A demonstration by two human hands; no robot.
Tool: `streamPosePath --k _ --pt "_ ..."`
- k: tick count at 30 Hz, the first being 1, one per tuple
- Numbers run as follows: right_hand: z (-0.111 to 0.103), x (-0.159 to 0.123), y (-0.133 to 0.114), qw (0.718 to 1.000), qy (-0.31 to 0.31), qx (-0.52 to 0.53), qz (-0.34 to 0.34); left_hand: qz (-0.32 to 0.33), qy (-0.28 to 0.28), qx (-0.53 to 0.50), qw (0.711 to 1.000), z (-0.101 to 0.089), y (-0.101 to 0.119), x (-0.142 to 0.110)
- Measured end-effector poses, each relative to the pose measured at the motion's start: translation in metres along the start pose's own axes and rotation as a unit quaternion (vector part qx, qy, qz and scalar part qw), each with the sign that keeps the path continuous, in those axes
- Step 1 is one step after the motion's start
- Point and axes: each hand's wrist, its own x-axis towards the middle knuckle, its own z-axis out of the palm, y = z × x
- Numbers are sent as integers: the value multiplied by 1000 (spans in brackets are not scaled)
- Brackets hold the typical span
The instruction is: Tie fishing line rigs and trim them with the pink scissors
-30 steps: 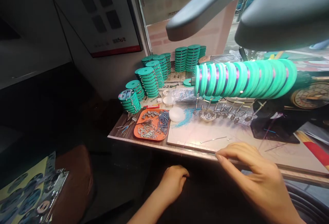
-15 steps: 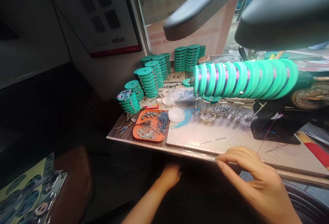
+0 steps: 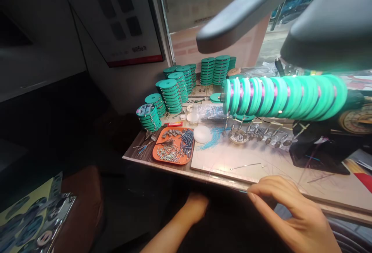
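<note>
My right hand (image 3: 293, 214) is at the table's front edge, thumb and forefinger pinched together. A thin bluish strand (image 3: 243, 191) sticks out to the left of those fingertips. Lower down, in front of the table edge, my left hand (image 3: 198, 207) is blurred and rounded with its fingers curled in; what it holds, if anything, is hidden. Above the board, a row of green spools (image 3: 286, 96) wound with purple line sits on a horizontal shaft. Small weighted rigs (image 3: 269, 140) dangle below the spools. A thin metal needle-like rod (image 3: 245, 166) lies on the board (image 3: 215, 164).
An orange tray (image 3: 155, 156) of small tackle parts stands left of a round white lid-like disc (image 3: 202, 134) and blue strands (image 3: 213, 138). A small bowl (image 3: 238, 141) holds tiny beads. Stacks of green spools (image 3: 171, 98) stand behind. A grey lamp (image 3: 241, 16) overhangs the table.
The view has shifted slightly, so the table and spools appear lower and further right. My right hand keeps its pinch; a bluish strand now shows at its tips. My left hand stays low and blurred.
</note>
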Motion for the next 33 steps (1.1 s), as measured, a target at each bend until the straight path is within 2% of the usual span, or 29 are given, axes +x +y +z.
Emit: streamPosePath --k 3,5,7,8,9,11,12,13,15,18,19,21,25,30,33 --pt "0 2 3 1000 -3 -2 -26 -8 17 7 1000 -27 21 -26" --pt "1 3 4 999 8 1 -41 0 25 0 1000 -59 41 -54" --pt "3 4 4 998 10 8 -54 40 22 -25 999 -98 59 -80" --pt "4 4 4 998 7 11 -57 64 50 -47 996 -117 65 -88" --pt "5 5 4 998 -2 13 -59 57 131 -38 989 -135 69 -92" --pt "8 7 3 998 -17 12 -56 7 325 11 946 -162 67 -88" --pt "10 9 2 998 -22 12 -56 -20 384 26 923 -171 64 -80" --pt "12 11 2 998 -24 13 -57 -30 404 30 914 -176 60 -72" --pt "14 14 1 998 -22 13 -55 -29 422 29 905 -176 56 -56" --pt "17 16 2 998 -27 13 -61 -2 473 -7 881 -161 67 -52" --pt "17 16 3 997 -31 13 -63 10 472 -32 881 -154 75 -55" --pt "18 13 4 996 -45 16 -71 47 432 -78 897 -141 89 -64" --pt "23 7 1 995 -58 29 -72 87 371 -76 921 -123 106 -71" --pt "27 4 -5 998 -39 35 -44 80 385 -68 917 -113 107 -64" --pt "26 5 -5 996 -51 18 -68 86 398 -53 912 -111 105 -64"
